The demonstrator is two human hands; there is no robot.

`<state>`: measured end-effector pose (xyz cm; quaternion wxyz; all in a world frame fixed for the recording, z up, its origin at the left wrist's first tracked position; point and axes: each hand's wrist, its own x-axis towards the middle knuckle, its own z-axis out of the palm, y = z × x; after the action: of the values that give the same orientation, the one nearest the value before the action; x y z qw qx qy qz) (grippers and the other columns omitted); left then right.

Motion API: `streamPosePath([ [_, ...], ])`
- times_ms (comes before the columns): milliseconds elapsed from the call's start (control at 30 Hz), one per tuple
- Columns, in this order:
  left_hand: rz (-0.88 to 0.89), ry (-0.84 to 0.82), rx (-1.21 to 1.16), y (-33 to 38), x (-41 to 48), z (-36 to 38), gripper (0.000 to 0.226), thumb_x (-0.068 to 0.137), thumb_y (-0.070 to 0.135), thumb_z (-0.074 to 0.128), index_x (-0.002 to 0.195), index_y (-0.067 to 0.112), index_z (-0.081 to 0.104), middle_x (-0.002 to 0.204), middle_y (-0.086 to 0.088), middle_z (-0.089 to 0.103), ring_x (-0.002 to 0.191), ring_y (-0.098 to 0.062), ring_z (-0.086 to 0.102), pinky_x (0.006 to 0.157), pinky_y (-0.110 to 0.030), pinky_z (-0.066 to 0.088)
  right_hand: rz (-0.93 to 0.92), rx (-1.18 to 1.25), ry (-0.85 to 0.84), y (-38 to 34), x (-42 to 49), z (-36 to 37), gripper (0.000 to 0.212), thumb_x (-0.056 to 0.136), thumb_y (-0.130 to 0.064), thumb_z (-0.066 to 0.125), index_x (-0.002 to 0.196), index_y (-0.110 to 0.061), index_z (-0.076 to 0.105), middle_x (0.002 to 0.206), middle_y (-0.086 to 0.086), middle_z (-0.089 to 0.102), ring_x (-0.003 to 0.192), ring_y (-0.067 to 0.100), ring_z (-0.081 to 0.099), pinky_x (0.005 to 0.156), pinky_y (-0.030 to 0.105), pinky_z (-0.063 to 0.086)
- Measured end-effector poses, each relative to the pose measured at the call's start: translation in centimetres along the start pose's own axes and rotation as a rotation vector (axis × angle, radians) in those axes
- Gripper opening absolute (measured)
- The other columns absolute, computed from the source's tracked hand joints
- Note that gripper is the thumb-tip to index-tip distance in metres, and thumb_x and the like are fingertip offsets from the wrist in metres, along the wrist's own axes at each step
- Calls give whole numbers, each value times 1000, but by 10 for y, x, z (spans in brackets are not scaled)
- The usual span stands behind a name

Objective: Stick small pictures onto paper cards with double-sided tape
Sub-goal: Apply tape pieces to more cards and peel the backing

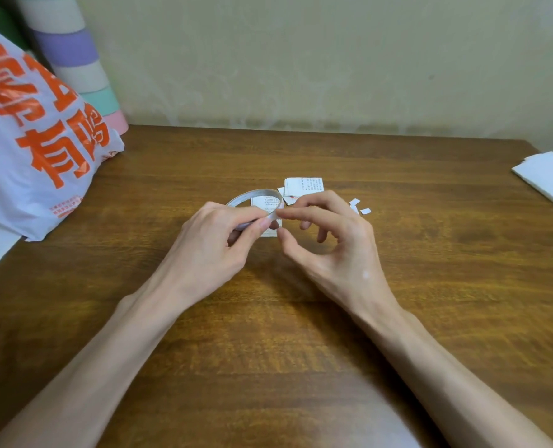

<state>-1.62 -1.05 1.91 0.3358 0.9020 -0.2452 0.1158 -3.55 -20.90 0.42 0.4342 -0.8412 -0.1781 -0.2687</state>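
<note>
Soft even light, faint shadows, slight blur, wide-angle warp at edges.

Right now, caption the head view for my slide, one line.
Left hand holds a tape roll while the right hand touches its end, above printed cards on a wooden table.

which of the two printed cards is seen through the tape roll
The nearer card, framed by the tape roll in the left hand; the other card lies farther back and to the right, uncovered.

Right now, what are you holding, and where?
The left-hand grip holds the tape roll by its near edge; the right-hand grip only touches it.
</note>
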Motion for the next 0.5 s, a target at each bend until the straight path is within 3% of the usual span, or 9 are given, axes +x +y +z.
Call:
streamPosePath([
  [133,23,9,28,5,-1,2,25,107,31,55,86,33,68,64,21,51,68,-13,50,88,-27,44,46,70,-20,1,2,-2,12,84,-19,87,94,-21,80,97,-4,64,82,17,60,67,21,45],
  [200,22,14,33,6,-2,3,26,106,34,52,89,29,72,63,15,53,71,-16,53,92,-23,41,60,104,-14,2,3,-1,13,84,-19,88,93,-20,79,97,-3,64,83,18,61,67,23,46],
  [333,9,43,17,8,-1,1,26,103,34,53,88,25,72,60,5,48,71,-18,54,92,-15,38,49,110,24,5,3,0,34,84,-19,89,115,-18,76,106,-1,65,81,19,63,65,27,50],
  [500,7,38,-4,9,-1,0,29,105,27,59,81,41,64,56,8,41,65,-22,51,90,-12,34,-23,-11,22,7,-2,4,27,88,-26,85,114,-19,81,110,-7,69,83,7,63,63,26,48],
])
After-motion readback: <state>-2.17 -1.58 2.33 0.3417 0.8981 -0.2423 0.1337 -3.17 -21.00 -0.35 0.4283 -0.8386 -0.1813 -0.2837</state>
